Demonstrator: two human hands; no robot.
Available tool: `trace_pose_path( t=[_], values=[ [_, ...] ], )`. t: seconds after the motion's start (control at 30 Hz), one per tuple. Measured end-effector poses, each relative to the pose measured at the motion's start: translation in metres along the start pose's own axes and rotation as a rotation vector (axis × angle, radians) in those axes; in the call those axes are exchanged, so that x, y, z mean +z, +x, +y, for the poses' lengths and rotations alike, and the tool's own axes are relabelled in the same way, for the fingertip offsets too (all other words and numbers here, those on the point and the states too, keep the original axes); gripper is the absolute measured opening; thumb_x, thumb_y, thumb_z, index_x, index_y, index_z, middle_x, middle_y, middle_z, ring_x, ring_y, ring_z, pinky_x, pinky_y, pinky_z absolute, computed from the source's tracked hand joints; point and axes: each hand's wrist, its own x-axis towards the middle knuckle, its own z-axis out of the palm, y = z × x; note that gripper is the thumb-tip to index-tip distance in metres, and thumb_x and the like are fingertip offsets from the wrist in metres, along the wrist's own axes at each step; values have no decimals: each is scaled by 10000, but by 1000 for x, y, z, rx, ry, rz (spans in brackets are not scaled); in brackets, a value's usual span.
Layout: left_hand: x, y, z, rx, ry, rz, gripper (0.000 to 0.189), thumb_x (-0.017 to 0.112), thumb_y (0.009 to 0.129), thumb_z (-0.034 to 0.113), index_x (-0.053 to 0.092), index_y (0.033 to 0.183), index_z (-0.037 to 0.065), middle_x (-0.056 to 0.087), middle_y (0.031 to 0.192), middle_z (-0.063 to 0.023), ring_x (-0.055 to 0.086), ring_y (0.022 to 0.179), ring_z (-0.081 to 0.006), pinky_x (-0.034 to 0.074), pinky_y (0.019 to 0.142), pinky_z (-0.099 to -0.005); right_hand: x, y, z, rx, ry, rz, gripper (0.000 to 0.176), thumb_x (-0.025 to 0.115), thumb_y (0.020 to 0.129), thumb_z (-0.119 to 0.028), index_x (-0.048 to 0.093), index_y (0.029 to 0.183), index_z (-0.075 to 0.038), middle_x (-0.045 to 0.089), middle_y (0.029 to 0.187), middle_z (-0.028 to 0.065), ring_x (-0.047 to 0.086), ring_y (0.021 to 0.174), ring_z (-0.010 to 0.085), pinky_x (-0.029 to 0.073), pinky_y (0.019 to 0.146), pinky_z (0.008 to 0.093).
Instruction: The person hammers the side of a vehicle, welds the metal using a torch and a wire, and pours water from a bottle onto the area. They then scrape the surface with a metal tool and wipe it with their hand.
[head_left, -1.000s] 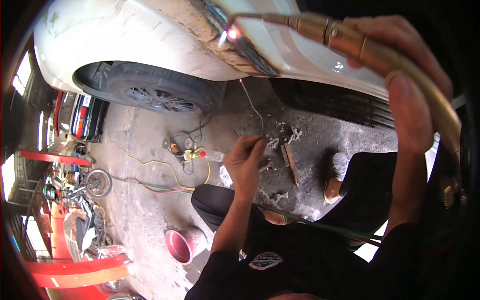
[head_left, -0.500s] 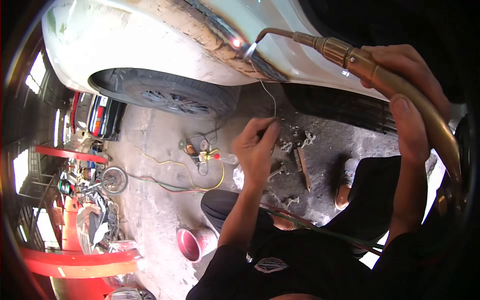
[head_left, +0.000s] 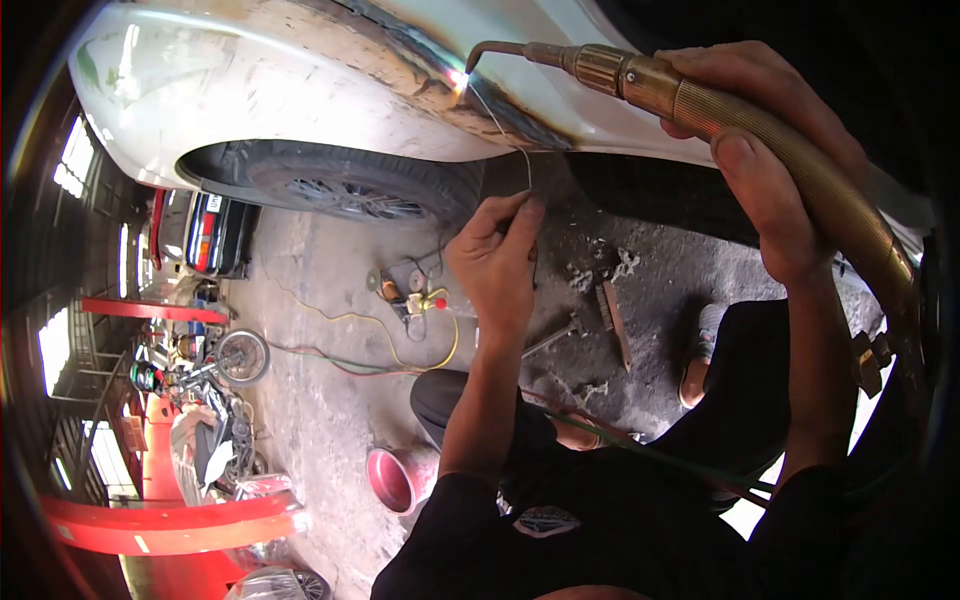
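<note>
My right hand point(head_left: 775, 170) is wrapped around the brass handle of a gas welding torch point(head_left: 640, 82). Its bent tip points at the scorched seam of a white car body panel point(head_left: 300, 85), and a bright glow point(head_left: 460, 78) shows where the flame meets the metal. Between the thumb and fingers of my left hand point(head_left: 497, 255) is a thin welding wire point(head_left: 527, 165). The wire curves up to the seam, its far end close to the glow. Dark burn marks and bare, browned metal run along the seam.
Below the panel is a car wheel point(head_left: 350, 185). On the concrete floor lie a wire brush point(head_left: 615, 325), a hammer point(head_left: 552, 338), a regulator-like fitting point(head_left: 415, 300) and hoses point(head_left: 350, 368). A red bucket point(head_left: 395, 478) stands by my knee; a motorcycle point(head_left: 225, 400) is at left.
The torch tip and my right hand have moved left and up along the seam. My left hand has risen with the wire, whose end now reaches the glowing spot.
</note>
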Motion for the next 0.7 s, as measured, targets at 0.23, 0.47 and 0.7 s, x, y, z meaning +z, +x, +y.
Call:
trace_pose_path(
  t=[0.23, 0.47, 0.7],
  values=[
    [0, 3, 1, -5, -7, 3, 121, 747, 939, 43, 759, 1024, -42, 622, 743, 21, 493, 607, -28, 363, 545, -197, 4, 2, 9, -40, -83, -35, 404, 575, 944, -146, 634, 1264, 93, 673, 1186, 227, 702, 972, 245, 564, 881, 354],
    [0, 6, 0, 15, -27, 4, 126, 748, 940, 51, 758, 1026, -41, 622, 743, 19, 499, 610, -31, 370, 546, -197, 3, 3, 5, -60, -104, -51, 400, 582, 954, -147, 628, 1271, 93, 670, 1191, 231, 710, 984, 259, 590, 872, 357],
    [0, 8, 0, 12, -32, 23, 127, 749, 941, 58, 763, 1019, -41, 638, 748, 12, 508, 610, -34, 376, 547, -196, 3, 2, 7, -69, -107, -41, 401, 586, 959, -156, 629, 1272, 90, 673, 1201, 237, 711, 973, 260, 579, 867, 361]
  ],
)
